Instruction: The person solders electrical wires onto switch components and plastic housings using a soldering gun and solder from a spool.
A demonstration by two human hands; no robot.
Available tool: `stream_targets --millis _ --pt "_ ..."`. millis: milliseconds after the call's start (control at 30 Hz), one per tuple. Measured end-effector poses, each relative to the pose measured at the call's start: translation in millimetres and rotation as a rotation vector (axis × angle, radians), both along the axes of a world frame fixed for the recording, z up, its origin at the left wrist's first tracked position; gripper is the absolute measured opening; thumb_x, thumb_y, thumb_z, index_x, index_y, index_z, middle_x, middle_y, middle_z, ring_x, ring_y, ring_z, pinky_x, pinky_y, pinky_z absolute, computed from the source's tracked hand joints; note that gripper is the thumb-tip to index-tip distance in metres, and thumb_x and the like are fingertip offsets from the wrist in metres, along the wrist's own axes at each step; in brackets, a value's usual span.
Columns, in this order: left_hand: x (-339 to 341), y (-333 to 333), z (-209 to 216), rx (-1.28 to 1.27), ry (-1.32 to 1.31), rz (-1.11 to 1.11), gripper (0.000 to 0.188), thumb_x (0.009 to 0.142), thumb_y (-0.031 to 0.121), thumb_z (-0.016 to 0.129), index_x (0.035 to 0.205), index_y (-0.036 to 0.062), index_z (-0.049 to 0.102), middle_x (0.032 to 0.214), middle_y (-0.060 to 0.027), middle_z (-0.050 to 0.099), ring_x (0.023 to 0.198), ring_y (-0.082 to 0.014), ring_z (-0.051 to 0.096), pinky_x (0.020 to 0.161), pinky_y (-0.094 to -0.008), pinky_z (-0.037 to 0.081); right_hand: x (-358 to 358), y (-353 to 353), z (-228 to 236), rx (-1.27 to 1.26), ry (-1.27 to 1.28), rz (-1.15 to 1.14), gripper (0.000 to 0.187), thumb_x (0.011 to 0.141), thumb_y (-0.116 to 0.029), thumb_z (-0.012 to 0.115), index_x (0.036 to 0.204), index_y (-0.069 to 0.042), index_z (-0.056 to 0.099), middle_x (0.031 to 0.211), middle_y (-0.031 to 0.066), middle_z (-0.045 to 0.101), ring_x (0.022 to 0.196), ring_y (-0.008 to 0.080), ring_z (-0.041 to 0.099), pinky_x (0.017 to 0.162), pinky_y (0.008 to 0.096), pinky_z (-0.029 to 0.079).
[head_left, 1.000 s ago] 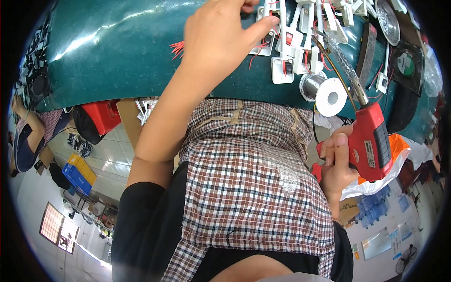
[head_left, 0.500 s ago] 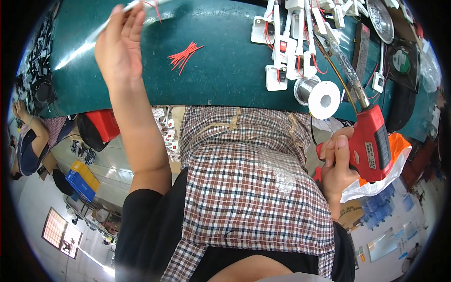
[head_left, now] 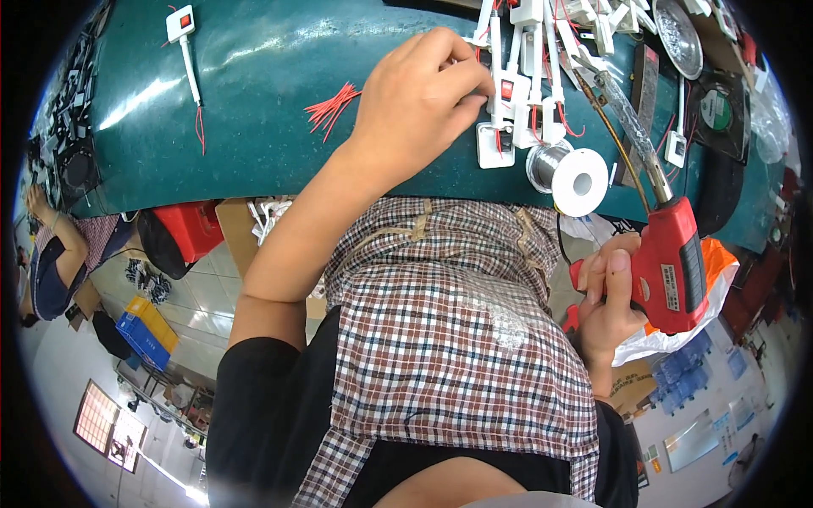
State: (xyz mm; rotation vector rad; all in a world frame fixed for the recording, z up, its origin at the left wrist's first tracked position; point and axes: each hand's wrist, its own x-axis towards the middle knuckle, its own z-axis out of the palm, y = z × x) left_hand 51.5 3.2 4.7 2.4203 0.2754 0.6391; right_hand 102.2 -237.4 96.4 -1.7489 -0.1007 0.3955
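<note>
At the edge of a cluster of white switch pieces with red wires, my left hand [head_left: 419, 106] has its fingers bent and thumb drawn in against the stem of a white switch piece [head_left: 495, 55]; its fingertips are partly hidden. My right hand [head_left: 611, 292] is wrapped round the handle of a red soldering gun [head_left: 669, 267], whose long metal tip points up toward the cluster. One white switch piece with a red rocker [head_left: 180, 25] lies alone at the far left of the green table. Between it and my left hand is a small bundle of red wires [head_left: 332, 110].
A spool of solder wire [head_left: 580, 182] stands near the table's front edge, beside the gun's tip. To the right are a dark metal bar [head_left: 646, 85], a shiny dish [head_left: 677, 38] and a black round-centred object [head_left: 718, 110]. Another person's arm [head_left: 72, 245] shows at far left.
My left hand has let go of a white switch piece at the far left and swung right to the cluster. The right hand with the soldering gun has hardly moved.
</note>
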Motion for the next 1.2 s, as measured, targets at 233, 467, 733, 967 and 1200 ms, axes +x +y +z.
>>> stream_targets --millis 233,467,733,967,1200 --pt "8.6 -5.7 -4.9 0.024 -0.035 -0.021 0.02 0.068 0.009 0.078 0.086 0.011 0.069 0.09 -0.0016 0.058 0.073 -0.0191 0.058 0.063 -0.0323 0.048 -1.8 -8.0 -4.4 0.003 -0.01 0.026 0.015 0.091 -0.007 0.058 0.099 0.004 0.052 0.07 0.0052 0.051 0.043 0.0059 0.037 0.043 0.023 0.035" --pt "6.5 -0.8 -6.9 0.089 -0.015 -0.057 0.019 0.07 0.009 0.078 0.085 0.01 0.068 0.093 -0.0015 0.057 0.071 -0.0176 0.058 0.064 -0.0333 0.048 1.5 -4.1 -3.2 0.048 0.014 0.062 0.023 0.092 -0.003 0.056 0.112 0.006 0.049 0.07 0.0062 0.051 0.043 0.0057 0.036 0.042 0.0227 0.035" --pt "3.5 10.7 -8.2 -0.059 -0.05 -0.077 0.014 0.076 0.006 0.074 0.087 0.0073 0.066 0.088 -0.0043 0.064 0.071 -0.0203 0.064 0.06 -0.03 0.051 0.9 -7.8 -5.6 0.012 0.02 0.104 0.014 0.091 -0.004 0.056 0.101 0.005 0.051 0.07 0.0058 0.051 0.043 0.0049 0.035 0.041 0.0228 0.034" --pt "3.5 2.8 -4.6 -0.435 -0.093 0.112 0.01 0.081 0.008 0.073 0.09 0.0072 0.07 0.079 -0.0031 0.066 0.069 -0.0115 0.067 0.056 -0.0225 0.052 1.2 -8.7 -8.7 -0.043 0.025 0.198 0.01 0.092 -0.004 0.057 0.097 0.004 0.052 0.07 0.005 0.051 0.042 0.0044 0.034 0.042 0.0223 0.036" --pt "6.1 -2.0 -3.2 -0.424 -0.049 0.189 0.008 0.08 0.01 0.073 0.085 0.0061 0.07 0.08 -0.0031 0.065 0.067 -0.0124 0.067 0.06 -0.0244 0.054 -1.6 2.7 -7.1 -0.096 0.06 0.155 0.018 0.09 -0.001 0.059 0.106 0.005 0.054 0.071 0.0049 0.054 0.045 0.0046 0.037 0.044 0.0226 0.037"
